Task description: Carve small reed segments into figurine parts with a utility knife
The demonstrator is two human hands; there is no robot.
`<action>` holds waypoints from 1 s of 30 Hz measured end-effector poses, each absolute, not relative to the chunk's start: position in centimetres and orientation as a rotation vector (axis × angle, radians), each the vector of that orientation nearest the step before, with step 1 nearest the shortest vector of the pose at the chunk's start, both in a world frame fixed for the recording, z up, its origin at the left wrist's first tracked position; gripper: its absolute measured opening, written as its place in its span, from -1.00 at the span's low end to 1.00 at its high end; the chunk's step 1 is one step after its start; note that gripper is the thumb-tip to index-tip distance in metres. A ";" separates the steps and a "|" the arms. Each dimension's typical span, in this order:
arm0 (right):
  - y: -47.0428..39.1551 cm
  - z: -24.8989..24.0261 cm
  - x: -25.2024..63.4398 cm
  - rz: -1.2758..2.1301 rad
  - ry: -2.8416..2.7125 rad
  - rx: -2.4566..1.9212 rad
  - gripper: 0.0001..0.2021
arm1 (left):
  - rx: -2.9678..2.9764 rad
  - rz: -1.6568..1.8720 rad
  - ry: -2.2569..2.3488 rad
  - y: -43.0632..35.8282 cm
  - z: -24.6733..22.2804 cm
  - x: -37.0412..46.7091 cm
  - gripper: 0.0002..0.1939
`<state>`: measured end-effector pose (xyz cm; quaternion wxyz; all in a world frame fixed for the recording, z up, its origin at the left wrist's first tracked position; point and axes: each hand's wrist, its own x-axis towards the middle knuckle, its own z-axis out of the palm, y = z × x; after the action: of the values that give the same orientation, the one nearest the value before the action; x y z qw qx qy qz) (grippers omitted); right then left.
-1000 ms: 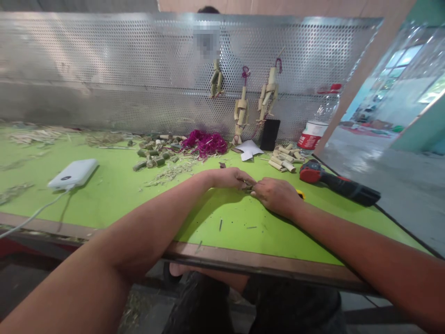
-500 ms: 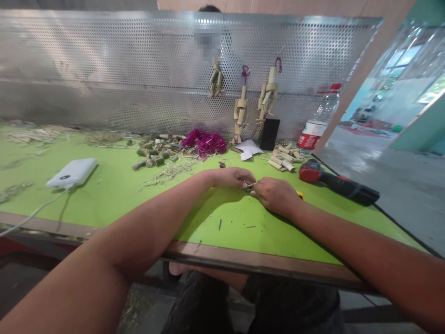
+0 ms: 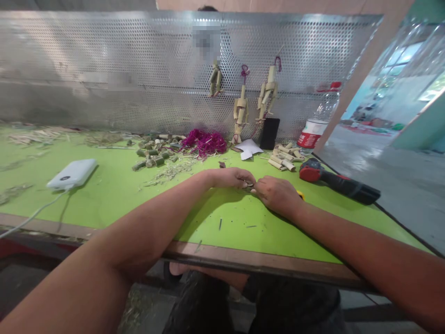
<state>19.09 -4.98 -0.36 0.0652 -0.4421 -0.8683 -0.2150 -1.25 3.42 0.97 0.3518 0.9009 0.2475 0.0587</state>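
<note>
My left hand [image 3: 236, 177] rests low over the green tabletop [image 3: 139, 204], its fingers curled around a small greenish stem piece [image 3: 249, 187]. Most of that piece is hidden by the fingers. Close against it on the right, my right hand [image 3: 274, 192] is closed in a pinch, and what lies between its fingertips is too small to make out. A yellow object [image 3: 300, 195] peeks out behind the right wrist. Dark slivers [image 3: 220, 224] and specks lie on the green surface in front of the hands.
Cut stem pieces [image 3: 153, 157], purple string [image 3: 205, 143] and peeled tubes [image 3: 285, 157] lie behind the hands. Stick figures [image 3: 240, 113] hang by a perforated metal screen [image 3: 139, 69]. A cordless tool [image 3: 339, 183], bottle [image 3: 310, 132], black phone-like slab [image 3: 270, 133] and white power bank [image 3: 73, 173] surround the workspace.
Both hands stay in nearly the same place, the right hand's fingers shifting very slightly. The objects on the table have not moved.
</note>
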 end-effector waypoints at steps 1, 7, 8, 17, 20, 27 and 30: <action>-4.9 -0.3 19.0 -0.642 -2.638 -1.344 -0.72 | 2.327 0.156 0.637 3.3 1.0 -1.2 -0.64; -4.8 -0.3 19.2 -0.599 -2.639 -1.341 -0.71 | 2.342 0.179 0.646 2.7 1.4 -1.0 -0.63; -4.8 -0.3 19.3 -0.605 -2.629 -1.327 -0.71 | 2.351 0.191 0.630 2.7 1.4 -1.0 -0.63; -5.2 -0.5 19.3 -0.676 -2.583 -1.344 -0.69 | 2.313 0.189 0.672 2.7 1.3 -1.1 -0.63; -5.1 -0.4 19.0 -0.651 -2.615 -1.372 -0.71 | 2.298 0.189 0.684 2.7 1.4 -1.0 -0.63; -5.1 -0.3 19.2 -0.626 -2.598 -1.348 -0.74 | 2.326 0.222 0.660 2.8 1.2 -0.9 -0.61; -5.3 -0.5 19.4 -0.684 -2.536 -1.332 -0.75 | 2.332 0.229 0.659 2.9 1.0 -0.9 -0.62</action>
<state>19.39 -5.30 -0.51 0.0982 -0.4502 -0.8569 -0.2312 -0.92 2.94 1.05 0.3466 0.8986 0.2539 0.0884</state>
